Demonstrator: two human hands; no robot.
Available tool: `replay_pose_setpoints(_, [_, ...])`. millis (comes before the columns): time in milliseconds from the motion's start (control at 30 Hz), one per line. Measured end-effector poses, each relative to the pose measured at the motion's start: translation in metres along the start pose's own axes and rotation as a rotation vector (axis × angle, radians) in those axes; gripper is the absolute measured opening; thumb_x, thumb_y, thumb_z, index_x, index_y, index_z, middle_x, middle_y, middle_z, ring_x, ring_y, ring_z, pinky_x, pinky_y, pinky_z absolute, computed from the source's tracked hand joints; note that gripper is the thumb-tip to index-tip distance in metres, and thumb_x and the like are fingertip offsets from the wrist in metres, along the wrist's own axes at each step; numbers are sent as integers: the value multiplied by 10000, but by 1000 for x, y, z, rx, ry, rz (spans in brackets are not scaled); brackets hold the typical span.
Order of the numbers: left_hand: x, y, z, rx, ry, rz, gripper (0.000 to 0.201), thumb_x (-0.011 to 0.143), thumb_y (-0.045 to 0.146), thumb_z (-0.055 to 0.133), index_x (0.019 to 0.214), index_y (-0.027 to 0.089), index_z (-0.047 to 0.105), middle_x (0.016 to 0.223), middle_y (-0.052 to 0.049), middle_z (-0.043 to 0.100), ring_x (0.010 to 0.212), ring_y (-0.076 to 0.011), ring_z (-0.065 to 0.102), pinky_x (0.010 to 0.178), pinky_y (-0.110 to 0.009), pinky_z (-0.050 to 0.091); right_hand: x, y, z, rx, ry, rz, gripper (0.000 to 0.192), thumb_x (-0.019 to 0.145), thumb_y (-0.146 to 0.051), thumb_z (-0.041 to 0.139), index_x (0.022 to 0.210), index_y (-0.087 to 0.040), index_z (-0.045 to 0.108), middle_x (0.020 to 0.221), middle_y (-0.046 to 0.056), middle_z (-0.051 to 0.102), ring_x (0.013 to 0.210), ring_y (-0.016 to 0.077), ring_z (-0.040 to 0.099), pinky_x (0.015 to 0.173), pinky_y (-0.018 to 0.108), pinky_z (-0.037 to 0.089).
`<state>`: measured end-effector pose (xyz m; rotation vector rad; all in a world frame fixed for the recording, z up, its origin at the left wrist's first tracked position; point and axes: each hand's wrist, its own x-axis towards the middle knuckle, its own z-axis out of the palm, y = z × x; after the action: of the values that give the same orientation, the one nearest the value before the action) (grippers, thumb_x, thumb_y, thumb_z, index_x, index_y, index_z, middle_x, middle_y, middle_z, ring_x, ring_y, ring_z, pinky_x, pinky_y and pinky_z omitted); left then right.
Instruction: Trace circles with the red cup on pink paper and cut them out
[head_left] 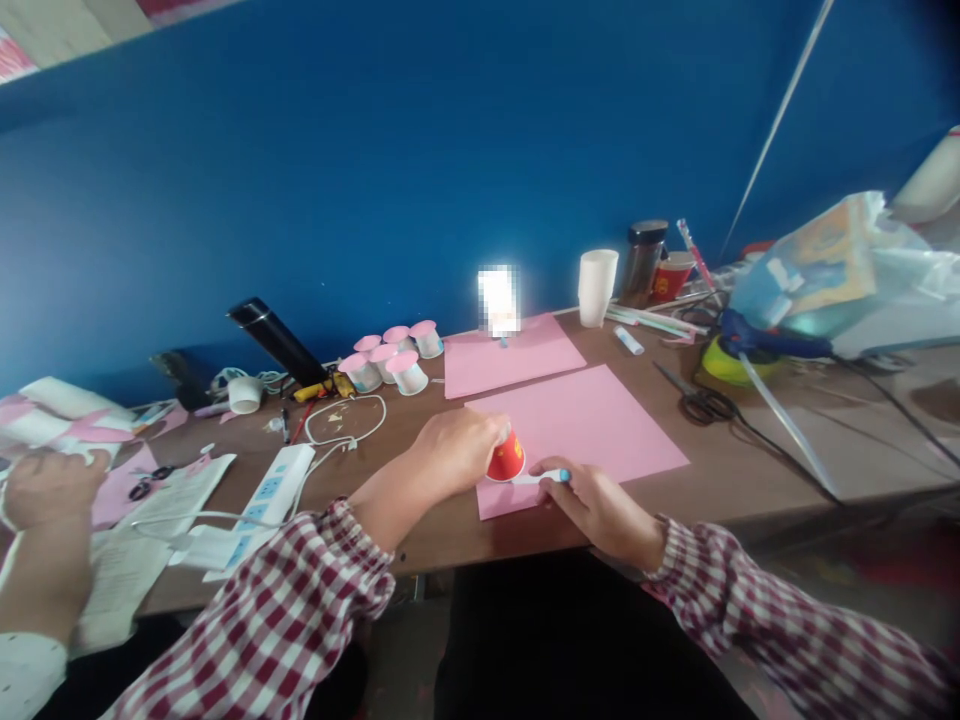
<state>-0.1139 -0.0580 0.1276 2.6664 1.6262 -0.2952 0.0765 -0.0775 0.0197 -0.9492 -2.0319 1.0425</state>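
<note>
Cup (pixel 507 457) stands mouth-down on pink paper (pixel 600 430), long axis near upright, my left hand (pixel 463 445) gripping its top. My right hand's (pixel 604 505) fingers pinch a pen (pixel 529 479) crosswise, pointing at the rim.

Brown table (pixel 720 470) | pink sheet (pixel 600 425) | paper stack (pixel 510 362) | pink-topped cups (pixel 407 376) | power strip (pixel 283 470) | black scissors (pixel 706 406) | white cups (pixel 597 290)

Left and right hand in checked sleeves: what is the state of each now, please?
Left hand: closed, holding the red cup.
Right hand: closed, holding a white stick with a blue end.
</note>
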Motion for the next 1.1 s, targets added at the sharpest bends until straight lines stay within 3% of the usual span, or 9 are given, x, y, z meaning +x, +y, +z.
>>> replay_pose_setpoints(367, [1,-1,1,4,2,-17,280,897,288,295,871,218,566,655,-35,614,551,-164,561,465,-258,251,28,31,-18,374,192,120,297,888,-386,459,961,-121,572,682,46,654,621,155,636,594,304,544])
replay_pose_setpoints(567, [-1,-1,11,-6,85,-32,296,909,265,279,936,253,574,675,-7,645,563,-167,585,470,-249,289,35,26,-35,412,344,107,309,893,-413,439,1031,-154,535,763,58,665,649,143,616,637,315,538])
replay_pose_setpoints(700, [-4,3,30,-33,226,-71,226,848,295,471,1062,275,542,832,12,679,670,-164,629,500,-239,347,42,18,-54,371,385,108,288,882,-387,468,1050,-170,557,797,53,660,670,145,611,649,319,531])
replay_pose_setpoints(800, [-5,6,49,-63,362,-57,190,839,262,513,1021,272,565,981,17,665,710,-132,634,510,-225,372,51,20,-65,317,356,120,286,880,-374,472,1038,-156,568,778,54,654,656,147,609,632,318,527])
replay_pose_setpoints(900, [-8,3,63,-117,521,-58,171,845,206,510,985,259,592,879,21,679,706,-114,631,563,-215,407,59,25,-71,262,313,123,290,884,-370,468,1042,-147,566,771,57,651,662,153,613,634,322,530])
replay_pose_setpoints(1000, [-16,-9,61,-158,703,-82,185,818,188,558,989,244,601,835,22,680,695,-105,623,620,-208,433,60,27,-75,211,304,106,282,902,-355,437,1053,-148,554,788,61,651,670,152,618,638,315,538])
replay_pose_setpoints(1100, [-31,-26,47,-119,851,-162,204,776,180,621,973,232,614,824,24,679,660,-93,603,653,-207,445,49,29,-81,96,308,29,270,921,-303,406,1132,-164,504,819,64,664,671,146,629,646,298,545])
